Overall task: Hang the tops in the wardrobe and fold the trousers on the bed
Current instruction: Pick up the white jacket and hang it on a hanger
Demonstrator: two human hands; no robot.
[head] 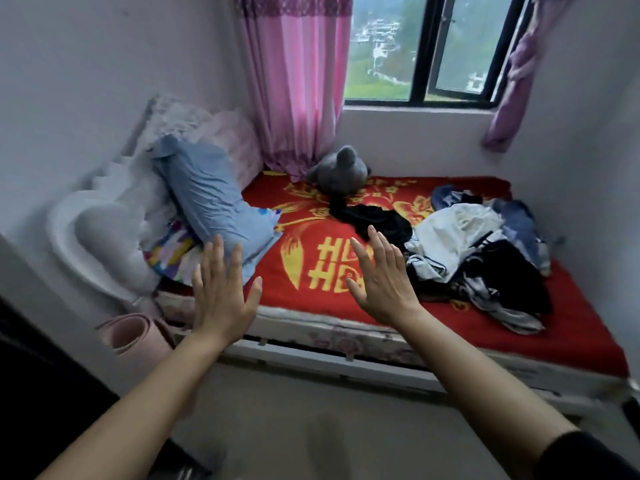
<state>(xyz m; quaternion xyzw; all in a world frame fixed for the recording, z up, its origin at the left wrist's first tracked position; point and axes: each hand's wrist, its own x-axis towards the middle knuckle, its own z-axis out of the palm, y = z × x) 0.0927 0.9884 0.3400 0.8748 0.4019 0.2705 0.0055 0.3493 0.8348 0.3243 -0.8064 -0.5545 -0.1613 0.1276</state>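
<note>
A heap of mixed clothes in white, black and denim lies on the right side of the bed, which has a red blanket with yellow patterns. A separate black garment lies near the bed's middle. My left hand is raised over the bed's near edge with straight, spread fingers and holds nothing. My right hand is held up the same way just left of the clothes heap, empty. No wardrobe is in view.
A blue duvet and white pillows are piled at the bed's left end. A grey plush toy sits by the pink curtain. A rolled pink mat leans at the bed's left corner. Bare floor lies in front.
</note>
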